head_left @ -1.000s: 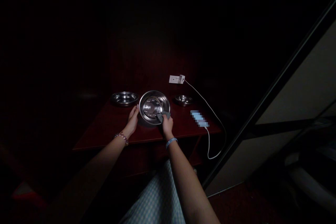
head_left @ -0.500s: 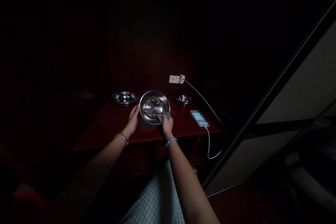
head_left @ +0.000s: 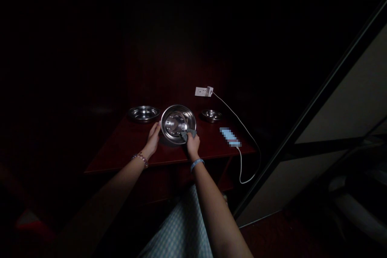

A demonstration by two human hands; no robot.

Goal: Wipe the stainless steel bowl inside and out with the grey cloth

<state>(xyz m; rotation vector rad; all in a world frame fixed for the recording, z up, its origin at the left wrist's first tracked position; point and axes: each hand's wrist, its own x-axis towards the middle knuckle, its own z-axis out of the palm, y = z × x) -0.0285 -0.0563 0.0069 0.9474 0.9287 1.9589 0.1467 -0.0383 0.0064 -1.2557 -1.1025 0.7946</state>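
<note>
A shiny steel bowl (head_left: 173,115) is tilted so its inside faces me, above the front part of the dark red table (head_left: 121,149). My left hand (head_left: 153,139) grips the bowl's left rim, with its fingers partly hidden behind it. In my right hand (head_left: 192,143) is a grey cloth (head_left: 185,134), pinched and pressed against the lower right inside of the bowl. A wider, shallow steel bowl (head_left: 144,119) rests on the table to the left. Another, smaller steel bowl (head_left: 211,117) sits to the right.
A phone-like blurred device (head_left: 230,137) lies at the table's right, joined by a white cable (head_left: 241,165) to a charger in the wall socket (head_left: 203,91). A dark-framed panel (head_left: 272,185) slants along the right side. The surroundings are very dark.
Almost nothing differs. My hands, the steel bowl and the cloth keep nearly the same positions, with only a very slight shift in the view.
</note>
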